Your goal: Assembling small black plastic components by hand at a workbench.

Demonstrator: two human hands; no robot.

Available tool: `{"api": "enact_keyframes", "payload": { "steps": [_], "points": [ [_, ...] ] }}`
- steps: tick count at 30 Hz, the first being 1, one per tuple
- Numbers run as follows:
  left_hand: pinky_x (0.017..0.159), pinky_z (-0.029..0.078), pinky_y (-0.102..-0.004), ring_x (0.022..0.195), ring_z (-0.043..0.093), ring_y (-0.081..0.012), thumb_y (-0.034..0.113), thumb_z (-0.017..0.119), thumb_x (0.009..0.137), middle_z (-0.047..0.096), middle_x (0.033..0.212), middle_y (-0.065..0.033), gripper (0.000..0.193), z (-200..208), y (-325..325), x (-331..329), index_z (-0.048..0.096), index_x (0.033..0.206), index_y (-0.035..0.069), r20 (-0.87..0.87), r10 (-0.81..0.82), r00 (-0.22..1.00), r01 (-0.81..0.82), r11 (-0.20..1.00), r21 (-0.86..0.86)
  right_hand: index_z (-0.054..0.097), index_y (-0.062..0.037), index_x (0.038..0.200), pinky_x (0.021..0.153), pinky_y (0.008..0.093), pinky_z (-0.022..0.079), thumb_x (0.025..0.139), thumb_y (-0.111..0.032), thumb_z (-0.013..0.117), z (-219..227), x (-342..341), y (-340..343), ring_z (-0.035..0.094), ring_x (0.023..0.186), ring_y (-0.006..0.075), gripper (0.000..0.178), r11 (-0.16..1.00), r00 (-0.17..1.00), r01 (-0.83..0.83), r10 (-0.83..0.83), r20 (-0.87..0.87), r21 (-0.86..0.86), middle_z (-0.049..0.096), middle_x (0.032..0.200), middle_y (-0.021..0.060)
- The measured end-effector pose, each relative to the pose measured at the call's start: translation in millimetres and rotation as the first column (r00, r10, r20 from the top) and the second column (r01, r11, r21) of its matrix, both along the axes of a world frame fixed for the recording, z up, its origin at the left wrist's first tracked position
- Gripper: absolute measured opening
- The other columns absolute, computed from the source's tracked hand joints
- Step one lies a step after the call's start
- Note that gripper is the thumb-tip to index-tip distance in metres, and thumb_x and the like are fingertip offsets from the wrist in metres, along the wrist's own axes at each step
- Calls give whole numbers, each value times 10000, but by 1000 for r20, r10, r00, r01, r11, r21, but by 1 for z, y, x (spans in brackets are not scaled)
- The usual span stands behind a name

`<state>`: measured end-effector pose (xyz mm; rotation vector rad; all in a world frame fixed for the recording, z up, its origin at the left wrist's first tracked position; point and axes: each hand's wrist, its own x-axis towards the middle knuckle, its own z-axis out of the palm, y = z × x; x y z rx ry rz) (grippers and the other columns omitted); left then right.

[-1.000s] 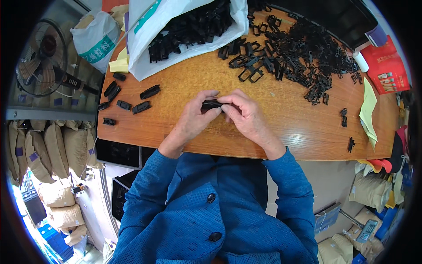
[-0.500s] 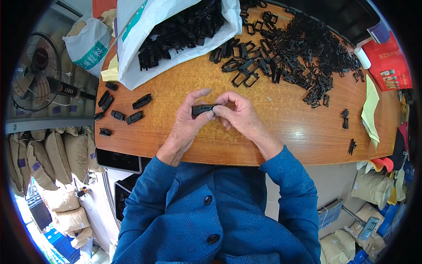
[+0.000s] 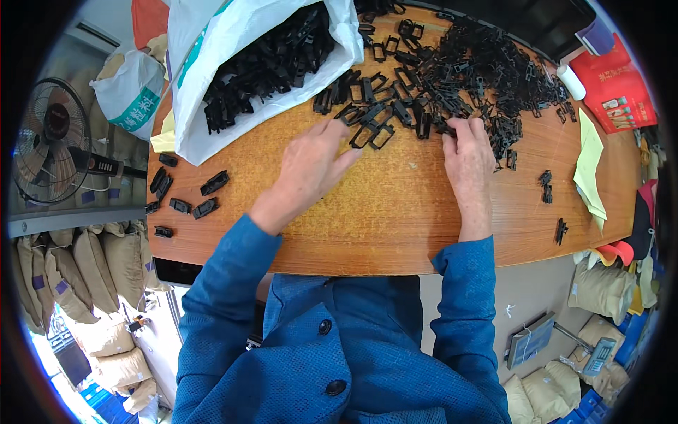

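Note:
My left hand [image 3: 307, 169] is above the wooden table, its thumb spread from the fingers. Its fingertips are beside some black rectangular plastic frames [image 3: 382, 136]; whether they touch is not clear. At the edge of a heap of small black plastic parts [image 3: 487, 67], my right hand [image 3: 470, 155] has its fingers bent down and closed among the pieces. What they grip is hidden. Several black assembled clips [image 3: 214, 183] are scattered on the table's left side.
An open white sack [image 3: 191, 134] full of black parts lies at the back left of the table [image 3: 353, 240]. A few loose black pieces [image 3: 546, 187] and a yellow paper sheet [image 3: 590, 169] are on the right. A fan [image 3: 53, 131] stands left of the table.
My hands have parted from the black clip they held together. The left has moved slightly forward, the right forward and right to the heap. The clip no longer shows between them.

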<state>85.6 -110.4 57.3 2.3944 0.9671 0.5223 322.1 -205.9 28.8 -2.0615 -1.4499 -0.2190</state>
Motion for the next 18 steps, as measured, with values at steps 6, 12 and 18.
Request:
{"api": "enact_keyframes", "payload": {
  "steps": [6, 12, 18],
  "points": [
    [742, 506, -437, 882, 611, -355, 195, 675, 809, 585, 977, -188, 295, -5, 9, 37, 520, 955, -9, -280, 2, 960, 23, 996, 87, 600, -64, 980, 712, 390, 493, 777, -77, 687, 0, 3, 0, 569, 910, 280, 221, 994, 996, -9, 20, 91, -113, 534, 930, 85],
    [769, 512, -445, 904, 618, -356, 127, 666, 798, 584, 981, -201, 267, -9, 9, 41, 514, 973, -4, -340, -14, 940, 55, 993, 109, 588, -54, 929, 701, 389, 487, 771, -75, 695, -8, 7, 0, 561, 875, 280, 192, 996, 990, -15, 27, 138, -90, 537, 923, 86],
    [688, 503, -406, 768, 619, -285, 110, 691, 780, 602, 818, -153, 230, -9, 9, 15, 512, 889, 15, -154, 91, 984, -122, 972, -203, 559, -35, 866, 616, 367, 463, 772, -76, 702, -14, 8, 4, 568, 734, 268, 176, 995, 996, -86, 85, 16, 56, 544, 837, 87]
  ]
}}
